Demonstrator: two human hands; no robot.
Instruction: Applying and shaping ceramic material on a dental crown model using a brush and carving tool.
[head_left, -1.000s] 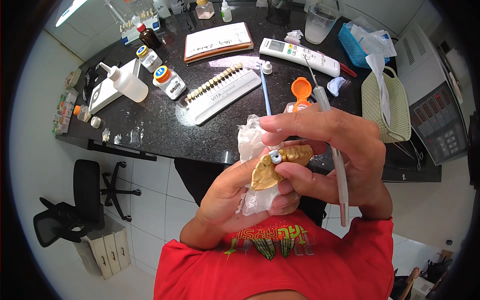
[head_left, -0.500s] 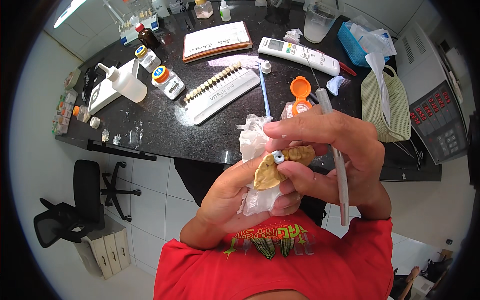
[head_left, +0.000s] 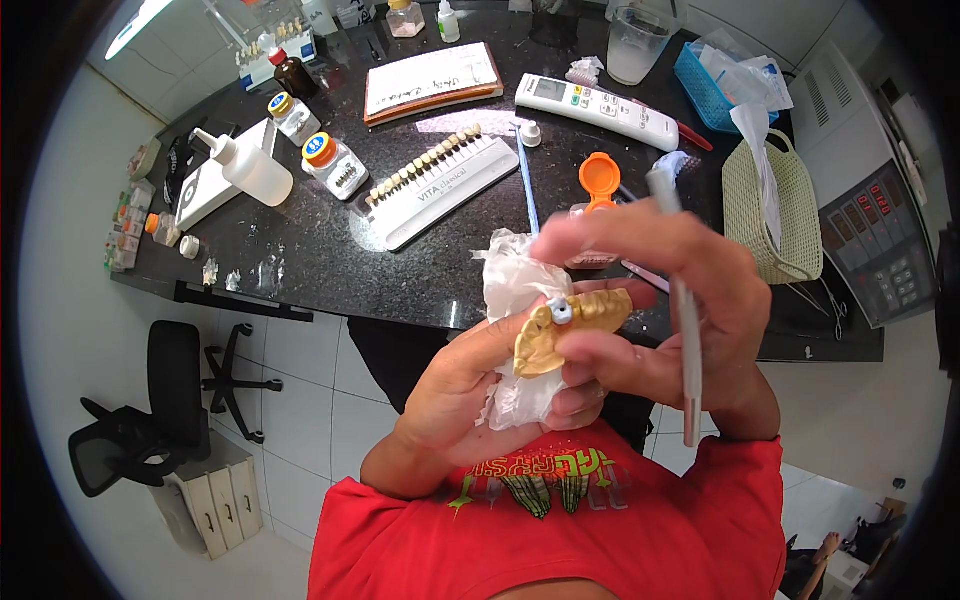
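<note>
My left hand (head_left: 448, 385) holds a tan plaster dental model (head_left: 538, 348), with a crumpled white tissue (head_left: 515, 270) bunched in the same grip. On the model's row of teeth sits one whitish-grey crown (head_left: 559, 311) with a dark hole in its top. A slim metal hand instrument (head_left: 690, 365) runs through my right hand (head_left: 720, 300), its handle held upright between the fingers and blurred at the top. The right thumb lies at the model's edge, seemingly against it, while the right index finger arches above the teeth, apart from the crown.
Behind the hands, an open jar with an orange lid (head_left: 599, 178), a blue-handled stick (head_left: 528, 185) and a tooth shade guide (head_left: 450, 190) lie on the black worktop (head_left: 420, 285). A white remote (head_left: 600, 112), a green basket (head_left: 765, 215) and a squeeze bottle (head_left: 255, 172) stand farther out.
The right index finger has lifted off the crown and model. The instrument in my right hand has swung more upright, its top blurred. The model has shifted slightly.
</note>
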